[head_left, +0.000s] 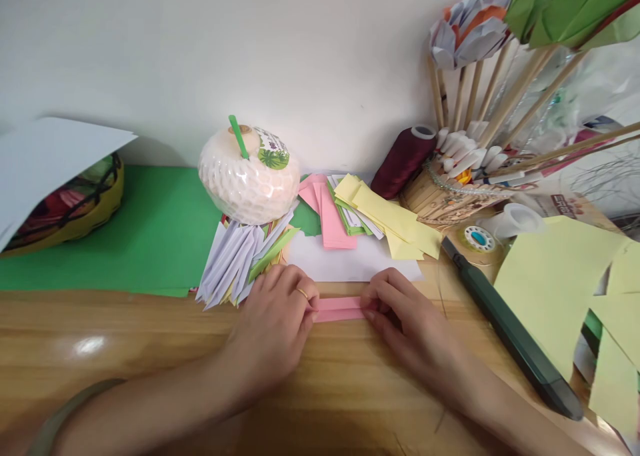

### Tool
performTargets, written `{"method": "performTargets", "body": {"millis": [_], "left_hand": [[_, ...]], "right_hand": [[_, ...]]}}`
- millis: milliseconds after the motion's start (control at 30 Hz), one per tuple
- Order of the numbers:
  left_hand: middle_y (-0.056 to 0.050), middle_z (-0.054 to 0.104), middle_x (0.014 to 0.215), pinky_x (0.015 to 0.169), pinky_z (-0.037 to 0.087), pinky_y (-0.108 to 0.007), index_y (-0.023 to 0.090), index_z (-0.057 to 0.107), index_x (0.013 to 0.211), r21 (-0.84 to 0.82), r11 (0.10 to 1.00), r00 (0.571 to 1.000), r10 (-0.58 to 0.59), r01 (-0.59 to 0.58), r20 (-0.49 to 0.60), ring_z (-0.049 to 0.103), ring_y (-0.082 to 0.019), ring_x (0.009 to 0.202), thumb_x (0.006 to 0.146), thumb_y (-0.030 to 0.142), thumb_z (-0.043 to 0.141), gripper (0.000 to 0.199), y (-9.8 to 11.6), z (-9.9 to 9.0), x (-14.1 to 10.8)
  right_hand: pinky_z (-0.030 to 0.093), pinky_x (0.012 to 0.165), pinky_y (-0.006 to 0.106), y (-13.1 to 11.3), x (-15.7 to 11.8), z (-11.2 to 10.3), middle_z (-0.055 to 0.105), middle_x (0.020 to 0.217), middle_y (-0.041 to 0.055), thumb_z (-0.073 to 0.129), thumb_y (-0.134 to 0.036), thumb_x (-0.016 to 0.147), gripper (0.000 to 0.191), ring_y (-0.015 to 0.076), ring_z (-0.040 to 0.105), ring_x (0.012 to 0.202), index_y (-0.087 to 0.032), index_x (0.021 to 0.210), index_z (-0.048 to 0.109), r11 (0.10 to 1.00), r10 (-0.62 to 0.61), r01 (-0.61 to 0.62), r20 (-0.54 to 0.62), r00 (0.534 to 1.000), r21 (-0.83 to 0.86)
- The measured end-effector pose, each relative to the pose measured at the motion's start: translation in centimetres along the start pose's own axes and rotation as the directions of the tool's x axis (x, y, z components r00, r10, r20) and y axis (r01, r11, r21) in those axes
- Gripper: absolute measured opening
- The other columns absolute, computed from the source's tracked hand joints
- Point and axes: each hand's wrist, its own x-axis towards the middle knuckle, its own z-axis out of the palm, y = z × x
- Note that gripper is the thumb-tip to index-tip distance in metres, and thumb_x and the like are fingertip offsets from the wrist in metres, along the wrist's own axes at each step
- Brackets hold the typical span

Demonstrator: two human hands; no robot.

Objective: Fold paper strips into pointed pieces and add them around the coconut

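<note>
A pink paper strip (pixel 340 309) with a lengthwise crease lies level just above the wooden table, stretched between my two hands. My left hand (pixel 280 316), with a ring on one finger, pinches its left end. Its right end is pinched between the thumb and fingers of my right hand (pixel 405 316). Beyond my left hand is a bundle of folded white paper pieces (pixel 227 259), with some green and yellow ones. Behind the strip lie pink paper slips (pixel 335 219) and yellow paper slips (pixel 383 209) on a white sheet (pixel 320 259).
A wrapped coconut (pixel 250 183) with a green straw stands near the wall. To the right are a green utility knife (pixel 510 329), yellow paper (pixel 555 276), a maroon thread spool (pixel 404 161) and a holder (pixel 435 199) of paper flowers. Green paper (pixel 150 236) and a basket (pixel 95 219) lie left.
</note>
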Motion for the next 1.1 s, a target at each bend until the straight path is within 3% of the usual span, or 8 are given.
{"method": "performTargets", "body": {"millis": [133, 333, 500, 567, 667, 767, 900, 1100], "left_hand": [[-0.008, 0.047, 0.098, 0.076, 0.039, -0.043, 0.018, 0.058, 0.097, -0.004, 0.997, 0.997, 0.081, -0.081, -0.006, 0.042, -0.025, 0.089, 0.086, 0.009, 0.038, 0.025, -0.2, -0.1, 0.0], [-0.007, 0.051, 0.102, 0.079, 0.042, -0.044, 0.029, 0.063, 0.115, -0.012, 0.988, 0.987, 0.152, -0.151, 0.053, 0.042, -0.025, 0.094, 0.084, 0.006, 0.039, 0.045, -0.4, -0.6, 0.4], [-0.002, 0.057, 0.108, 0.087, 0.042, -0.044, 0.038, 0.066, 0.108, 0.093, 0.964, 0.968, 0.249, -0.251, 0.032, 0.044, -0.024, 0.099, 0.084, 0.005, 0.046, 0.046, -1.2, -0.7, 0.5], [0.0, 0.059, 0.116, 0.091, 0.04, -0.046, 0.036, 0.066, 0.108, 0.217, 0.909, 0.931, 0.365, -0.355, -0.004, 0.045, -0.025, 0.107, 0.09, 0.009, 0.046, 0.038, -1.7, -0.7, 0.2], [-0.002, 0.057, 0.127, 0.102, 0.034, -0.045, 0.022, 0.061, 0.117, 0.399, 0.734, 0.812, 0.581, -0.55, 0.05, 0.045, -0.024, 0.118, 0.097, 0.012, 0.036, 0.033, -2.1, -0.6, -0.4], [-0.008, 0.059, 0.127, 0.104, 0.032, -0.043, 0.009, 0.056, 0.122, 0.474, 0.625, 0.748, 0.654, -0.62, 0.116, 0.048, -0.024, 0.121, 0.098, 0.011, 0.031, 0.034, -2.1, -0.7, -0.9], [-0.01, 0.057, 0.129, 0.103, 0.034, -0.04, 0.006, 0.051, 0.126, 0.498, 0.607, 0.746, 0.653, -0.619, 0.13, 0.049, -0.022, 0.122, 0.098, 0.009, 0.027, 0.037, -1.8, -0.5, -1.2], [-0.011, 0.057, 0.129, 0.102, 0.03, -0.042, 0.004, 0.052, 0.125, 0.521, 0.634, 0.786, 0.605, -0.571, 0.124, 0.049, -0.023, 0.122, 0.097, 0.008, 0.026, 0.038, -1.3, -0.2, -1.7]], "right_hand": [[0.046, 0.062, 0.026, 0.0, 0.1, -0.2, 0.052, 0.085, 0.0033, 0.04, -0.011, 0.09, 0.017, 0.0138, 0.053, 0.072, -0.02, 0.08, 0.049, 1.0, -0.009, 0.009, 0.024, 1.0, -0.005], [0.049, 0.07, 0.029, 0.3, -0.1, -0.5, 0.053, 0.092, 0.0039, 0.04, -0.011, 0.092, 0.021, 0.0145, 0.056, 0.079, -0.022, 0.093, 0.057, 0.999, -0.039, 0.038, 0.066, 0.997, 0.02], [0.05, 0.069, 0.03, 0.1, -0.4, -0.9, 0.056, 0.094, 0.0056, 0.042, -0.014, 0.092, 0.027, 0.0161, 0.057, 0.08, -0.024, 0.108, 0.062, 0.985, -0.115, 0.121, 0.047, 0.992, -0.127], [0.051, 0.069, 0.035, -0.2, -0.6, -1.1, 0.059, 0.094, 0.0074, 0.042, -0.017, 0.092, 0.027, 0.019, 0.057, 0.082, -0.023, 0.109, 0.062, 0.94, -0.186, 0.195, 0.056, 0.981, -0.28], [0.052, 0.071, 0.04, -0.8, -1.0, -1.3, 0.063, 0.096, 0.0114, 0.037, -0.013, 0.093, 0.03, 0.0238, 0.058, 0.088, -0.017, 0.111, 0.061, 0.806, -0.336, 0.348, 0.115, 0.935, -0.478], [0.053, 0.072, 0.039, -1.1, -1.5, -1.1, 0.065, 0.096, 0.0147, 0.031, -0.004, 0.091, 0.034, 0.025, 0.059, 0.088, -0.008, 0.109, 0.06, 0.677, -0.441, 0.452, 0.172, 0.881, -0.581], [0.054, 0.074, 0.041, -1.2, -1.8, -0.5, 0.065, 0.099, 0.016, 0.033, -0.003, 0.087, 0.036, 0.0263, 0.059, 0.089, -0.005, 0.115, 0.056, 0.625, -0.429, 0.465, 0.222, 0.875, -0.626], [0.05, 0.08, 0.041, -1.2, -2.4, 0.3, 0.063, 0.108, 0.0136, 0.045, -0.005, 0.077, 0.049, 0.0284, 0.056, 0.098, -0.008, 0.125, 0.05, 0.574, -0.37, 0.416, 0.23, 0.9, -0.705]]}}
